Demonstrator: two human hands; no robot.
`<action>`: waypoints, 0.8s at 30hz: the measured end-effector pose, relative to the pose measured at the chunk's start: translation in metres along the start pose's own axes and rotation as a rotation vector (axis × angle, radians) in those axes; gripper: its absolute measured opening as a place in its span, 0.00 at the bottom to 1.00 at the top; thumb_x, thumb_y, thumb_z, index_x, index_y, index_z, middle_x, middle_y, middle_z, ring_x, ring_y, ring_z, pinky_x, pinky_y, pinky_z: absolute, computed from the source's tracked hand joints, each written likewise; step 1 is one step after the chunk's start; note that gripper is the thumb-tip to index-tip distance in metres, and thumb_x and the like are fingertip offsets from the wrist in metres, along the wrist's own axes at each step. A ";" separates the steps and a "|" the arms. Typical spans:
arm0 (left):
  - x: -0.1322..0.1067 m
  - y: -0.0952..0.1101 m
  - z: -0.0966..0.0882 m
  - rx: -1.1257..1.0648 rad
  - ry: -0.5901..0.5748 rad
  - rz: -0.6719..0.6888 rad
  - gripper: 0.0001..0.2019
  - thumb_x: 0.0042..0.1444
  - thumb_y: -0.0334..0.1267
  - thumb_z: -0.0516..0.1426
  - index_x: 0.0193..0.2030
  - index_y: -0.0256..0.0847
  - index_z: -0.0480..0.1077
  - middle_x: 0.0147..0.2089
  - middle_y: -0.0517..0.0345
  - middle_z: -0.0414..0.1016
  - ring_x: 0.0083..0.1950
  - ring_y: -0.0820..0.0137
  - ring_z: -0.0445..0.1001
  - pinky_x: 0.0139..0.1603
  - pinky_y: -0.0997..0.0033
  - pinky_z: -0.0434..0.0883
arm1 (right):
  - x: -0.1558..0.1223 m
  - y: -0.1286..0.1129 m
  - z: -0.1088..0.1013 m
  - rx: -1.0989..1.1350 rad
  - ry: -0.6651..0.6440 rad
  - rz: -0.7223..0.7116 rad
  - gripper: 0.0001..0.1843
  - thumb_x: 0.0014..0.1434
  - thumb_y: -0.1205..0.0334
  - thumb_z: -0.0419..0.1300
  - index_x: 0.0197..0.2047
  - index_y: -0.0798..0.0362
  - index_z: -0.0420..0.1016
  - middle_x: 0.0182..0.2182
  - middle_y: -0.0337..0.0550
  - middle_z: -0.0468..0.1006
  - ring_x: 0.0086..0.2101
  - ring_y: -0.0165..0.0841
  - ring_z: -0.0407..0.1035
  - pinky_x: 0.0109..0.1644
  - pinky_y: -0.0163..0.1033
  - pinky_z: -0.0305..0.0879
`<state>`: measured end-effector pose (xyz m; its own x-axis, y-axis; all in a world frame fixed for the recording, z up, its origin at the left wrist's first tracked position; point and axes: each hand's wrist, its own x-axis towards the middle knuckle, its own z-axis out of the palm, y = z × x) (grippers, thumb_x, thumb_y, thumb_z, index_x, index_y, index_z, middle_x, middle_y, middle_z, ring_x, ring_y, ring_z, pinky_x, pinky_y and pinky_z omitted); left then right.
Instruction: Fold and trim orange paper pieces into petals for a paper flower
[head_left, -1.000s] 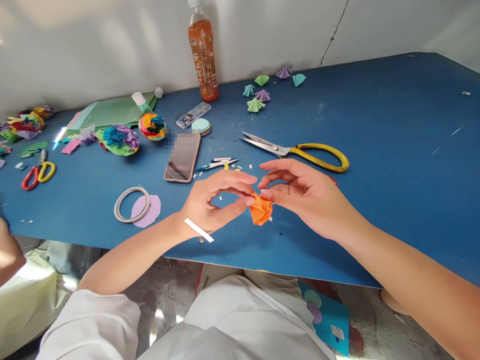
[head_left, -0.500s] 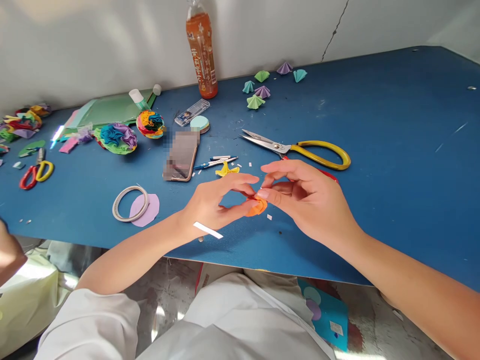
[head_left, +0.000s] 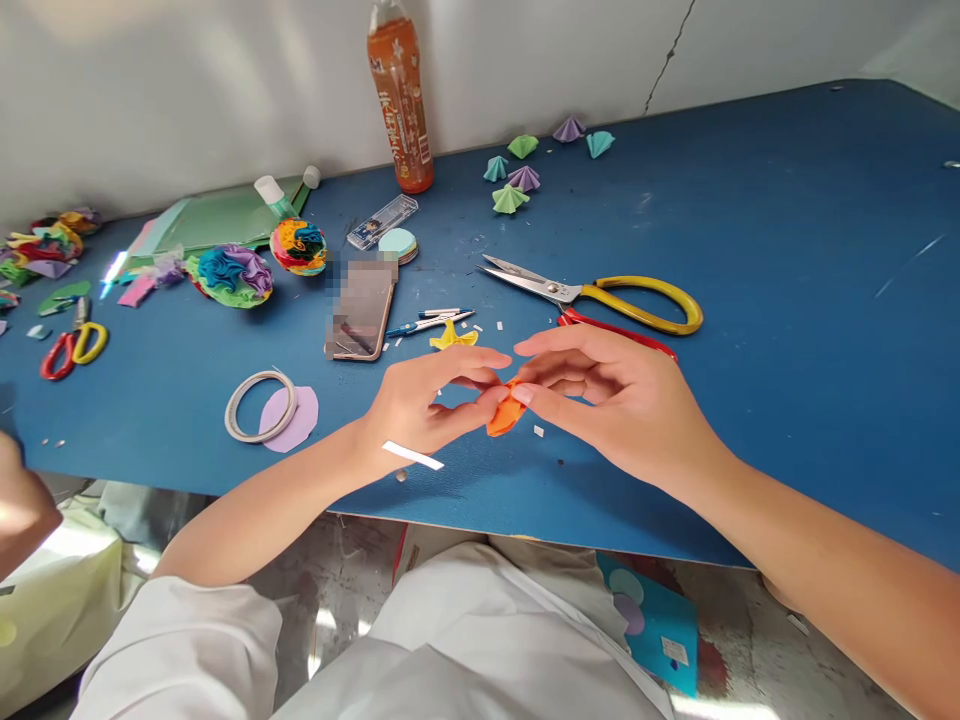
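Note:
A small folded piece of orange paper [head_left: 506, 415] is pinched between my two hands, above the blue table near its front edge. My left hand [head_left: 427, 400] grips its left side with thumb and fingers. From the right, the thumb and fingers of my right hand [head_left: 611, 400] close on its upper edge. A white strip of tape [head_left: 412, 456] clings to my left wrist. Just beyond my fingers lies a folded yellow paper piece [head_left: 453, 336]. Large scissors [head_left: 592, 293] with yellow and red handles rest behind my right hand.
A roll of tape [head_left: 260, 406] overlaps a lilac paper disc [head_left: 300, 425] at the left. A phone [head_left: 363, 310], pens [head_left: 431, 322] and a drink bottle [head_left: 403, 110] stand or lie farther back. Pleated paper pieces [head_left: 511, 199] sit near the wall. Another person's arm [head_left: 22, 510] shows at far left.
The orange paper has been turned and now looks narrower and more upright between my fingers. Both hands have shifted slightly, the right fingers closing over its top.

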<state>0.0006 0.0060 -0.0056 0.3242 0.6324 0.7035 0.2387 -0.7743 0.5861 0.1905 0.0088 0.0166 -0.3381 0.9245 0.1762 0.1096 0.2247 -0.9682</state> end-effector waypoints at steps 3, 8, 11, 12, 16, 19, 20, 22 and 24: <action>-0.001 -0.001 0.001 -0.031 0.006 -0.040 0.09 0.53 0.30 0.62 0.42 0.38 0.71 0.34 0.61 0.79 0.32 0.79 0.78 0.39 0.84 0.78 | -0.001 0.000 -0.001 -0.030 -0.022 0.006 0.14 0.50 0.60 0.67 0.41 0.48 0.74 0.29 0.35 0.80 0.31 0.29 0.76 0.34 0.32 0.75; -0.001 0.000 0.000 -0.085 0.009 -0.138 0.08 0.53 0.33 0.62 0.40 0.38 0.72 0.36 0.60 0.78 0.33 0.79 0.78 0.36 0.85 0.78 | -0.001 0.000 -0.004 -0.138 -0.007 -0.027 0.11 0.53 0.59 0.65 0.41 0.47 0.74 0.29 0.35 0.81 0.27 0.29 0.75 0.31 0.33 0.75; 0.001 0.003 -0.002 -0.157 -0.044 -0.268 0.13 0.52 0.35 0.63 0.45 0.38 0.71 0.35 0.59 0.79 0.34 0.77 0.80 0.35 0.85 0.78 | 0.000 0.001 -0.004 -0.193 0.026 -0.075 0.08 0.52 0.60 0.64 0.38 0.47 0.73 0.29 0.35 0.80 0.27 0.30 0.76 0.28 0.33 0.74; 0.001 0.004 -0.003 -0.172 -0.068 -0.331 0.15 0.52 0.35 0.63 0.47 0.38 0.70 0.34 0.59 0.80 0.35 0.75 0.80 0.35 0.84 0.78 | 0.001 0.002 -0.004 -0.214 0.038 -0.094 0.07 0.52 0.60 0.64 0.36 0.47 0.72 0.29 0.35 0.80 0.27 0.30 0.76 0.28 0.33 0.74; 0.003 0.005 -0.005 -0.189 -0.139 -0.535 0.16 0.52 0.36 0.63 0.48 0.39 0.70 0.34 0.57 0.81 0.36 0.72 0.81 0.34 0.81 0.79 | 0.001 0.005 -0.004 -0.295 0.038 -0.170 0.06 0.53 0.60 0.63 0.31 0.48 0.69 0.26 0.33 0.78 0.26 0.28 0.75 0.26 0.30 0.71; 0.003 0.005 -0.004 -0.217 -0.136 -0.563 0.14 0.52 0.37 0.64 0.45 0.38 0.72 0.34 0.57 0.81 0.35 0.73 0.81 0.33 0.82 0.78 | 0.000 0.006 -0.004 -0.332 0.014 -0.200 0.07 0.55 0.59 0.62 0.30 0.48 0.67 0.25 0.32 0.77 0.25 0.26 0.74 0.25 0.29 0.70; 0.003 0.005 -0.004 -0.228 -0.129 -0.561 0.14 0.51 0.38 0.64 0.44 0.37 0.72 0.33 0.57 0.81 0.35 0.73 0.81 0.32 0.83 0.78 | 0.000 0.007 -0.004 -0.337 0.013 -0.204 0.07 0.55 0.59 0.61 0.30 0.48 0.66 0.26 0.32 0.77 0.25 0.26 0.74 0.26 0.29 0.70; 0.004 0.006 -0.003 -0.234 -0.115 -0.542 0.12 0.51 0.38 0.64 0.41 0.36 0.73 0.32 0.56 0.81 0.34 0.73 0.81 0.31 0.85 0.77 | -0.001 0.007 -0.004 -0.346 0.018 -0.220 0.07 0.56 0.60 0.61 0.30 0.49 0.65 0.26 0.32 0.77 0.24 0.25 0.74 0.26 0.29 0.71; 0.004 0.006 -0.003 -0.206 -0.109 -0.507 0.10 0.51 0.38 0.64 0.38 0.36 0.74 0.31 0.57 0.81 0.34 0.73 0.81 0.30 0.85 0.77 | -0.001 0.007 -0.003 -0.368 0.023 -0.248 0.07 0.56 0.61 0.61 0.29 0.49 0.65 0.25 0.31 0.76 0.24 0.25 0.73 0.26 0.28 0.70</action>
<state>0.0012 0.0038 0.0023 0.3108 0.9103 0.2733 0.2088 -0.3459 0.9147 0.1947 0.0108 0.0104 -0.3754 0.8344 0.4036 0.3547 0.5316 -0.7692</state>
